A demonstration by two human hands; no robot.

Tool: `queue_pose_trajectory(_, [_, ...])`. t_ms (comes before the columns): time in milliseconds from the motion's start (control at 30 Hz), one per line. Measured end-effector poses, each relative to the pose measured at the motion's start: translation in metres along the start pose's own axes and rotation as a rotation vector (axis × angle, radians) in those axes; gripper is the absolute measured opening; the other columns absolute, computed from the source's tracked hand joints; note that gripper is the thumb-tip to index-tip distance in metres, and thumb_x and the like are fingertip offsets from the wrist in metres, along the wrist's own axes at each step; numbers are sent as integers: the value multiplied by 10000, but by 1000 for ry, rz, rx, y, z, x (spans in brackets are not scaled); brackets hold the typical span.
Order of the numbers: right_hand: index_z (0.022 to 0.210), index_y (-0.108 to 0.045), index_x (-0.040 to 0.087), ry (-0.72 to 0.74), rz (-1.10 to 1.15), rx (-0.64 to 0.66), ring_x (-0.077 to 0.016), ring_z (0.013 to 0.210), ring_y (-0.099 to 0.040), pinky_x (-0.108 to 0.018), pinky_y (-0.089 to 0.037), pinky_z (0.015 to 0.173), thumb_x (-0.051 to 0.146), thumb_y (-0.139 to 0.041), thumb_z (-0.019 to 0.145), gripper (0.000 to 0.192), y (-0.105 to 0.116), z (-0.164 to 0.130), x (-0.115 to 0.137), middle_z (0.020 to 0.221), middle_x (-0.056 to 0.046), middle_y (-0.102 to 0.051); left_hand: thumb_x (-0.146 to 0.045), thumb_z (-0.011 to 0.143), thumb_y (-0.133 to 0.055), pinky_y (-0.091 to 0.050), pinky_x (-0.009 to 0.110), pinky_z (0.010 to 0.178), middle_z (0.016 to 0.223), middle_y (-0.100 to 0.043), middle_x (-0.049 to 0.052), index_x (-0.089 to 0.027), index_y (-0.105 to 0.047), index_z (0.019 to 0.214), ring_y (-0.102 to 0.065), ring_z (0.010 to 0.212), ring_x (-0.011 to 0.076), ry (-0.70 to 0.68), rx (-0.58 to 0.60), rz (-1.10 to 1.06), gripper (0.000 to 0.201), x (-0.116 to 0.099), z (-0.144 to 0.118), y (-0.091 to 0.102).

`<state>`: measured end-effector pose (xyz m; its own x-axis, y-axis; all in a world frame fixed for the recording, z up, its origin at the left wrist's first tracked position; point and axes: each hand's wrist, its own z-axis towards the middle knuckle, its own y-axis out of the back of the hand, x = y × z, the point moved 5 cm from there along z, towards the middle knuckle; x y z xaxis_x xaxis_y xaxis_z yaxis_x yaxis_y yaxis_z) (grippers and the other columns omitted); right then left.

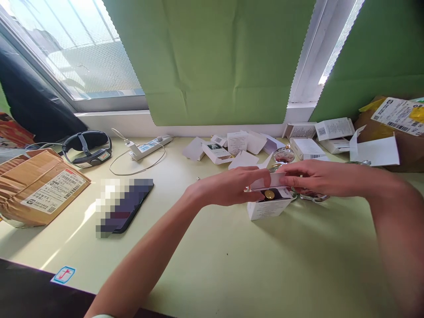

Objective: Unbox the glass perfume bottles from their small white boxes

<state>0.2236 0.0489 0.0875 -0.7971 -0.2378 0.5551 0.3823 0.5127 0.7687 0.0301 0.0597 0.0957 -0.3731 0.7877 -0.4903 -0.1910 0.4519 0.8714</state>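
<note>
Both forearms reach in from the near edge over the pale green worktop (232, 265), meeting above a small white box (268, 207) that stands open-topped just below the fingers. Left hand (228, 187) has its fingers pinched together on the left end of the box's raised white flap (273, 180), and right hand (314, 178) pinches the flap's other end, so both are clamped on that same strip of card. Inside the box, under the flap, sits a dark item with a round gold cap (269, 194). Just beyond the right hand stands a round glass bottle (284, 155), and under that wrist lies another glassy piece (313, 196), partly hidden. Farther out past both hands, a scatter of flattened and open white cartons (232, 148) runs along the wall below the green blind (215, 62), with more printed boxes (333, 129) to the right of them. Beyond the right forearm, a brown parcel with a shipping label (397, 115) fills the corner. Well to the left of the left hand lies a dark phone (130, 205), its near part blurred out; beyond it are a white power strip (149, 147) with a looped cable, a black headband device (88, 148), and a taped cardboard parcel (39, 187) at the far left
</note>
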Motion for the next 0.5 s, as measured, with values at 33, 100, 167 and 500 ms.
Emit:
queue_pose_trajectory(33, [992, -676, 303, -9, 12, 28, -165, 658, -521, -277, -419, 552, 562, -477, 941, 330, -2, 2, -1, 821, 0, -566, -356, 986, -516, -436, 286, 720, 1070, -617, 52, -228, -560, 1152, -601, 890, 167, 2, -3, 9, 214, 0, 0, 0])
queue_pose_trajectory(100, [950, -677, 295, -22, 21, 38, -159, 636, -503, -281, -406, 551, 580, -477, 932, 349, -3, 4, -2, 802, 3, -557, -368, 990, -513, -437, 285, 718, 1052, -612, 49, -233, -572, 1146, -598, 865, 161, 1, -10, 23, 214, -1, 0, 1])
queue_pose_trajectory(167, [955, -687, 301, -43, 39, 47, -157, 620, -502, -279, -403, 534, 597, -518, 899, 346, -4, 4, -3, 795, 4, -568, -376, 991, -516, -438, 280, 717, 1044, -609, 46, -238, -583, 1146, -597, 852, 155, -3, -12, 22, 219, -1, 0, 1])
queue_pose_trajectory(500, [1118, -694, 327, -29, 13, 57, -221, 781, -643, -306, -470, 616, 563, -612, 845, 371, -6, 4, 3, 994, -20, -714, -314, 1018, -465, -496, 274, 750, 1198, -612, 84, -248, -584, 1247, -624, 982, 162, -69, -64, -159, 267, -8, -2, 12])
